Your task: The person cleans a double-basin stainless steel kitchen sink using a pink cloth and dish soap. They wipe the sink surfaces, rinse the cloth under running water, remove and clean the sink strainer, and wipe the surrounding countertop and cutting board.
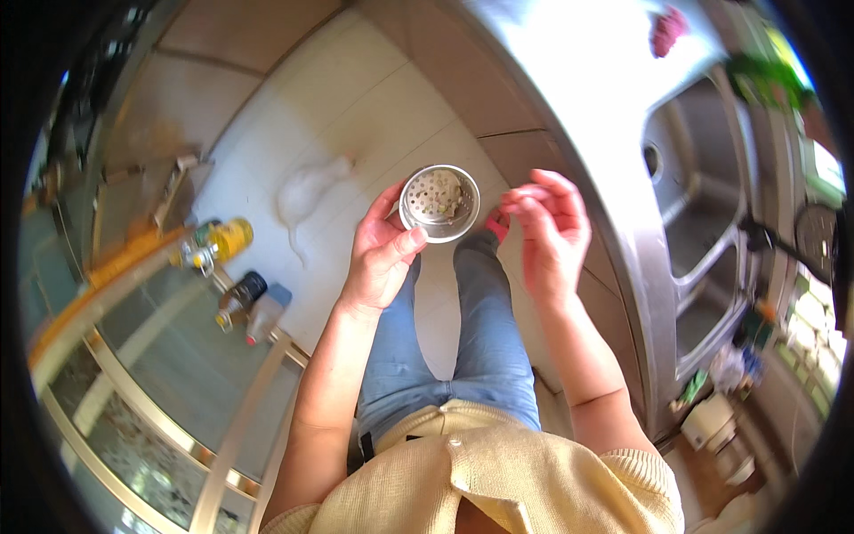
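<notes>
My left hand (pixel 387 250) grips a round metal strainer basket (pixel 471 217) by its side, with the thumb on the rim. Small pale food scraps (pixel 440 200) lie on its perforated bottom. To the right of the basket, my right hand (pixel 552 227) is raised in the air, apart from it. Its fingers are half curled and slightly blurred, with the thumb near the fingertips and nothing visible between them.
A white cat (pixel 310 190) is on the tiled floor. Beside the glass-fronted cabinet (pixel 193 354) stand a yellow bottle (pixel 233 238) and a dark bottle (pixel 248 288). On my right is a steel counter (pixel 567 73) with a double-bowl sink (pixel 694 147); a pink cloth (pixel 667 32) lies there.
</notes>
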`<state>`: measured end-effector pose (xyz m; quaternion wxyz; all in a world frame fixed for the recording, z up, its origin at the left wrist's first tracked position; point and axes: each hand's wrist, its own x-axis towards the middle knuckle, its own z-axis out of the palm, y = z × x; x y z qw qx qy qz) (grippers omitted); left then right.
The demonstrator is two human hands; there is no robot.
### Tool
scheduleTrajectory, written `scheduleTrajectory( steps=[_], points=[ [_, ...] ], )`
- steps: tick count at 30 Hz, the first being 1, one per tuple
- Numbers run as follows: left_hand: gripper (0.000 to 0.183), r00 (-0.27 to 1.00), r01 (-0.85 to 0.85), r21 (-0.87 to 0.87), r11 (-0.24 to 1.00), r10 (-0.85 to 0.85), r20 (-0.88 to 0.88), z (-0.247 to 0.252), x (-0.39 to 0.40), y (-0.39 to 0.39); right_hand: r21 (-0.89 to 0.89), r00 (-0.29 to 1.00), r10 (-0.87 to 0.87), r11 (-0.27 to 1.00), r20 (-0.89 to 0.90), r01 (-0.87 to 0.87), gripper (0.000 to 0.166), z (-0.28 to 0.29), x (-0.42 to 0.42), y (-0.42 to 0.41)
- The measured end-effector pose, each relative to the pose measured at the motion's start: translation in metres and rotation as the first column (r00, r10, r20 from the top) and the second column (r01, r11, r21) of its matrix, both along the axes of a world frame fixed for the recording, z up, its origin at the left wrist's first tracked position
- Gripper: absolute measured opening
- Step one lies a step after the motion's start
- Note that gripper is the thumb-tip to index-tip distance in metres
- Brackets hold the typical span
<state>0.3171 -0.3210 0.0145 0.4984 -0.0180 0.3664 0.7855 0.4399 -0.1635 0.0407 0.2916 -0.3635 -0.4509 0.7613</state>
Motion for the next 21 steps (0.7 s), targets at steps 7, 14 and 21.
scheduleTrajectory(
  steps=[7,14,21],
  points=[
    [0.060,0.940,0.336,-0.026,0.941,-0.337,-0.052,0.081,0.056,0.089,0.534,0.861,-0.494,0.698,-0.123,0.477,0.033,0.050,0.139,0.118],
    [0.055,0.888,0.447,-0.104,0.889,-0.455,-0.068,0.069,0.165,0.157,0.819,0.757,-0.373,0.449,0.536,-0.359,0.039,0.081,0.218,0.086],
    [0.056,0.728,0.681,0.003,0.732,-0.676,-0.113,0.089,0.251,0.180,0.934,0.696,-0.623,0.221,0.357,-0.281,0.027,0.067,0.304,0.036]
  ],
)
